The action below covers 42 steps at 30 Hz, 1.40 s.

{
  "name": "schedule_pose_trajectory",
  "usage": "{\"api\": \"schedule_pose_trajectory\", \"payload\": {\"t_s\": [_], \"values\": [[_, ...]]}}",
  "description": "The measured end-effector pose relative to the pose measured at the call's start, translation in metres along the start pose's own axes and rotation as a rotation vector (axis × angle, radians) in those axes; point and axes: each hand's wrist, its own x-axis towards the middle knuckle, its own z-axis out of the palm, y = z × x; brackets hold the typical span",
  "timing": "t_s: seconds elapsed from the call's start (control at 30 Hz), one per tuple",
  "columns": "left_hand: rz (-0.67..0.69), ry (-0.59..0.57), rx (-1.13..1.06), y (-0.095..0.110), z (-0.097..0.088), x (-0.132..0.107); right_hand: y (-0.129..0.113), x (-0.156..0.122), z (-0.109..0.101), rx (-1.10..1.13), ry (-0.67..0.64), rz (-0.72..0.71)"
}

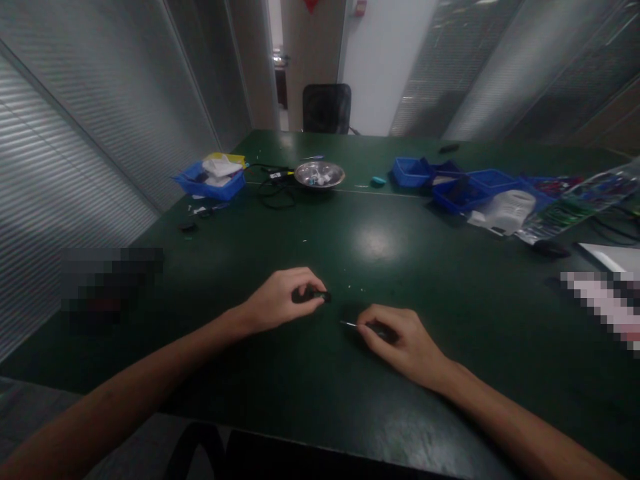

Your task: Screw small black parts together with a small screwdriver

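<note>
My left hand [283,298] rests on the dark green table [450,320] with its fingers pinched round a small black part [320,295]. A little to the right, my right hand [400,337] lies on the table, closed on a thin metal-tipped tool [353,325] whose tip points left toward the black part. The tip and the part are a short gap apart. Both forearms reach in from the near edge.
A metal bowl [320,175] with small items stands at the back centre beside black cables [273,190]. A blue tray [213,180] sits back left, several blue trays [450,183] and plastic bags [575,207] back right. A black chair [327,108] stands beyond the far edge.
</note>
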Motion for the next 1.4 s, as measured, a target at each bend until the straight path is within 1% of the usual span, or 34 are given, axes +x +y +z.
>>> {"api": "schedule_pose_trajectory", "payload": {"t_s": [0.07,0.13,0.37,0.47,0.77,0.97,1.1,1.2,1.23,1.3,1.4], "values": [[0.038,-0.075,-0.039,0.007,0.012,-0.003,0.0,0.001,0.0,0.002,-0.001,0.004],[0.06,-0.126,-0.052,0.011,0.019,-0.006,0.001,0.001,0.0,0.001,-0.004,-0.001],[0.156,-0.226,0.002,0.012,0.028,-0.009,0.003,0.003,0.003,-0.034,-0.018,-0.053],[0.153,-0.243,0.042,0.011,0.029,-0.009,0.003,0.003,0.003,-0.035,-0.038,-0.05],[0.153,-0.252,0.065,0.013,0.027,-0.008,0.001,0.003,-0.001,-0.086,-0.129,-0.055],[0.175,-0.258,0.061,0.013,0.027,-0.008,-0.002,0.005,-0.004,-0.109,-0.165,-0.054],[0.182,-0.258,0.068,0.012,0.029,-0.007,-0.005,0.006,-0.001,-0.12,-0.174,-0.06],[0.194,-0.261,0.079,0.011,0.031,-0.008,-0.007,0.006,0.003,-0.087,-0.115,-0.058],[0.201,-0.258,0.08,0.01,0.032,-0.007,-0.008,0.007,0.005,-0.054,-0.054,-0.048],[0.213,-0.248,0.073,0.01,0.033,-0.007,-0.007,0.007,0.006,0.024,0.027,-0.013],[0.213,-0.253,0.053,0.011,0.031,-0.006,-0.004,0.006,0.005,0.047,0.081,0.005]]}}
